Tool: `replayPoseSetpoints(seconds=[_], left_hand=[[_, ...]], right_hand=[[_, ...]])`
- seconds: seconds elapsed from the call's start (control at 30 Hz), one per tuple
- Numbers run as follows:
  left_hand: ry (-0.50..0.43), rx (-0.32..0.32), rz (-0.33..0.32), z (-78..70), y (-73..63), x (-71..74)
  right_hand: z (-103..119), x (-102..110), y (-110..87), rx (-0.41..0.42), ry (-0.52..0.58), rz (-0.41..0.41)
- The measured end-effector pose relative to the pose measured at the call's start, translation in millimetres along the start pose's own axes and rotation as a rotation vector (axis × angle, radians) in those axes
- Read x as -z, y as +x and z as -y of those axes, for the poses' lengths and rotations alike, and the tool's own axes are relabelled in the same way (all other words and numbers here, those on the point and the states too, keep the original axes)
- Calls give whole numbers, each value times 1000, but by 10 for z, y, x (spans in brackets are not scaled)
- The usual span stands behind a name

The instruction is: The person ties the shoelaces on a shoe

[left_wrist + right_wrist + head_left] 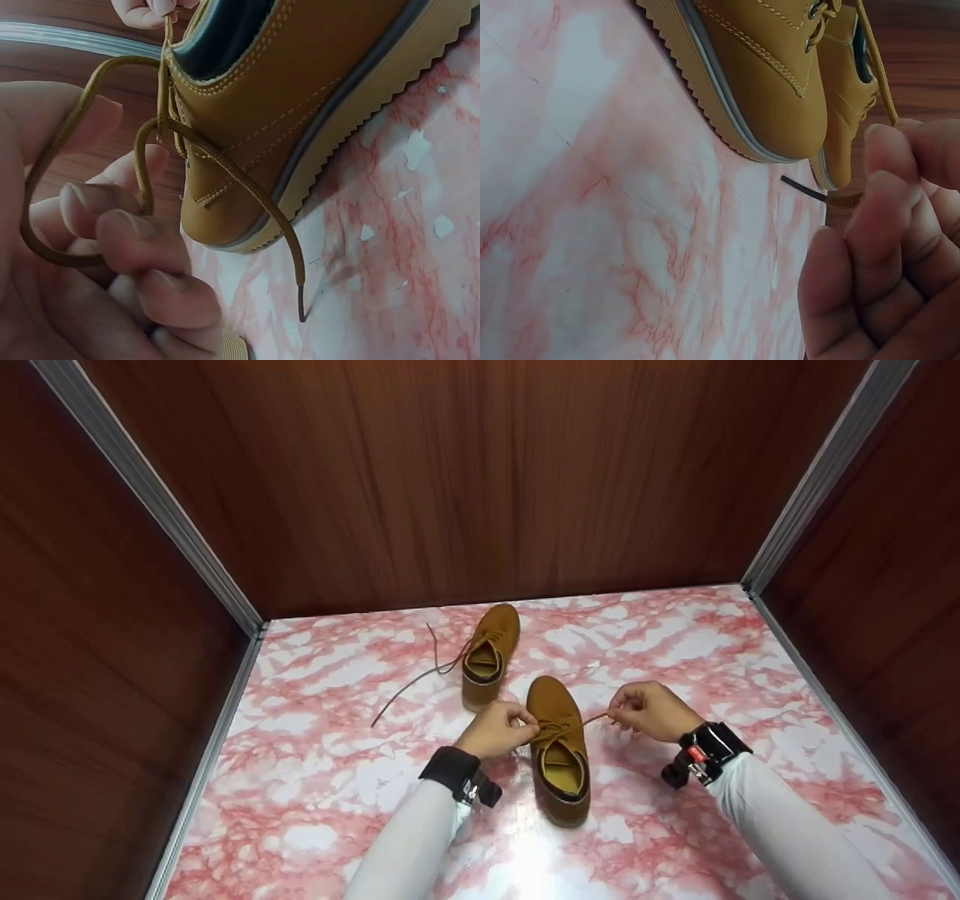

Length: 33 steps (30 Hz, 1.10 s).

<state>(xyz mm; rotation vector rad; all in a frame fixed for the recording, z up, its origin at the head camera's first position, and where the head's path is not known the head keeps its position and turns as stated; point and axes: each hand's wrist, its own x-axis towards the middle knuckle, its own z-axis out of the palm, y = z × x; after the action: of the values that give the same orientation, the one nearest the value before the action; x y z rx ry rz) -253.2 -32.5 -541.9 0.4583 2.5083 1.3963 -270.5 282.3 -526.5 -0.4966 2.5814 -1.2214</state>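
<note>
Two tan suede shoes stand on a pink marbled table (315, 780). The near shoe (559, 742) sits between my hands, toe pointing away. My left hand (499, 729) pinches a loop of its brown lace (150, 157) at the shoe's left side; the lace's free end (296, 285) hangs down to the table. My right hand (649, 709) pinches the other lace end (595, 719) and holds it out taut to the right. The far shoe (491, 652) lies behind, with its lace (409, 682) trailing loose to the left.
Dark wooden walls (480, 472) with metal corner strips (150, 495) close the table in on three sides. Black wrist straps (457, 772) sit on both white sleeves.
</note>
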Motion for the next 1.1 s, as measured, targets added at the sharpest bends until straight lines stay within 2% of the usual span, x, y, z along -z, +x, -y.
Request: replayPoseSetpoints(seconds=[0.13, 0.27, 0.43, 0.63, 0.8, 0.93, 1.1], left_hand=[[46, 20, 0, -26, 0, -19], [84, 31, -20, -49, 2, -37], [131, 47, -53, -88, 20, -61], [149, 51, -68, -119, 42, -104], [146, 33, -72, -130, 40, -108], [150, 29, -78, -119, 41, -101], [138, 26, -57, -119, 42, -92]], right_hand=[[4, -53, -5, 6, -50, 2], [62, -166, -8, 45, -104, 45], [198, -362, 22, 131, -97, 95], [266, -538, 67, 130, -104, 94], [243, -484, 35, 141, -99, 105], [195, -356, -7, 171, -125, 67], [149, -232, -49, 166, -149, 39]])
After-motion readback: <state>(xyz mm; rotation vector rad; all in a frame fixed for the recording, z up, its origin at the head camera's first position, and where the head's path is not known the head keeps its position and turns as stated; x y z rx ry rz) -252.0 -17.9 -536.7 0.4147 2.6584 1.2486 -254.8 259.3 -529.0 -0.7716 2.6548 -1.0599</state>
